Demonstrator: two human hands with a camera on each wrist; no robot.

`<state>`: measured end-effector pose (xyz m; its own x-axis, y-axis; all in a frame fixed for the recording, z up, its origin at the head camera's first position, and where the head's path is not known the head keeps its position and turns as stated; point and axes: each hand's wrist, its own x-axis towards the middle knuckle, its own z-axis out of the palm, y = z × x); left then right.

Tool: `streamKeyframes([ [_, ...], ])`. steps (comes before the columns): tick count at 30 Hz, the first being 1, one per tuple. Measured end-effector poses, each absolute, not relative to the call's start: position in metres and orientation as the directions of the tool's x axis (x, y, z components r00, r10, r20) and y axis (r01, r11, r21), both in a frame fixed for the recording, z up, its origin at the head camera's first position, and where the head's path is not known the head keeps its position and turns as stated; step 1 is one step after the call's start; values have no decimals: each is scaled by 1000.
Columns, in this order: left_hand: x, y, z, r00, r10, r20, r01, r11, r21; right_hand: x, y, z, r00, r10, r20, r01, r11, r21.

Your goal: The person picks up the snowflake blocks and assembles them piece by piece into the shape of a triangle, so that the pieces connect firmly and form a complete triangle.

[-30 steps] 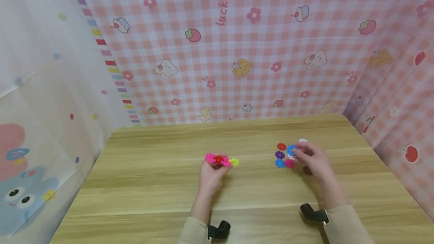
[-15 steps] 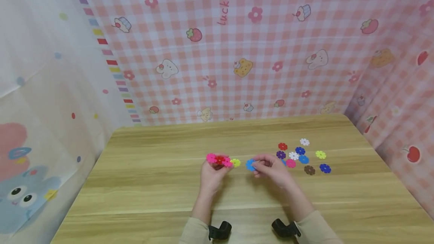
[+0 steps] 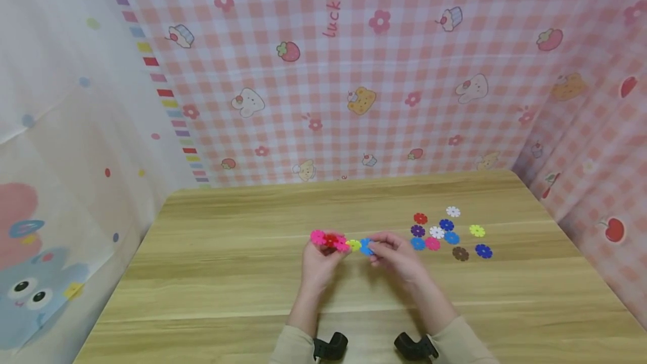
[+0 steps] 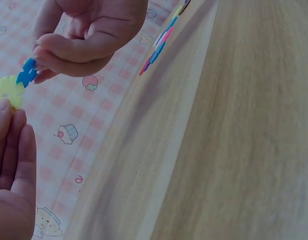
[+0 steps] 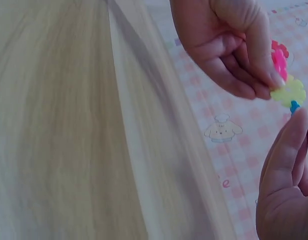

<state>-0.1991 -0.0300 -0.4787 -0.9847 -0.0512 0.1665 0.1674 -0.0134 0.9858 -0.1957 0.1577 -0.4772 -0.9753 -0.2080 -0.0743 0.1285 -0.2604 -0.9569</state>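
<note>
My left hand point(image 3: 319, 267) pinches a short chain of flower-shaped plastic discs: a pink disc point(image 3: 318, 237), a red disc point(image 3: 330, 240), a second pink one and a yellow disc point(image 3: 353, 245) at its right end. In my right hand point(image 3: 399, 257), thumb and fingers pinch a light blue disc point(image 3: 366, 246). Its edge meets the yellow disc's edge; the left wrist view shows the blue disc point(image 4: 27, 73) at an angle to the yellow disc point(image 4: 9, 91). How deep their slots interlock I cannot tell. Both hands are raised above the wooden table.
On the right of the table point(image 3: 212, 274) lie several loose discs, among them a red disc point(image 3: 420, 218), a purple disc point(image 3: 417, 231), a brown disc point(image 3: 460, 253) and a dark blue disc point(image 3: 483, 251). A pink checked cloth point(image 3: 303, 72) hangs behind the table.
My right hand has carried the light blue disc leftward from the loose discs until it met the yellow disc. My left hand has stayed nearly in place, holding the chain.
</note>
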Motion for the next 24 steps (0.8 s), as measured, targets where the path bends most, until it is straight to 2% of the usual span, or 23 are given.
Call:
streamKeyframes([
  [12, -200, -23, -481, -970, -112, 217, 225, -72, 972, -186, 139, -469, -978, -121, -172, 210, -478, -853],
  [18, -200, -23, -480, -968, -81, 236, 240, -32, 970, -184, 137, -470, -980, -81, -180, 197, -468, -861],
  [24, -206, -31, -479, -980, 17, 200, 198, -87, 976, -188, 147, -470, -969, -207, -134, 205, -374, -904],
])
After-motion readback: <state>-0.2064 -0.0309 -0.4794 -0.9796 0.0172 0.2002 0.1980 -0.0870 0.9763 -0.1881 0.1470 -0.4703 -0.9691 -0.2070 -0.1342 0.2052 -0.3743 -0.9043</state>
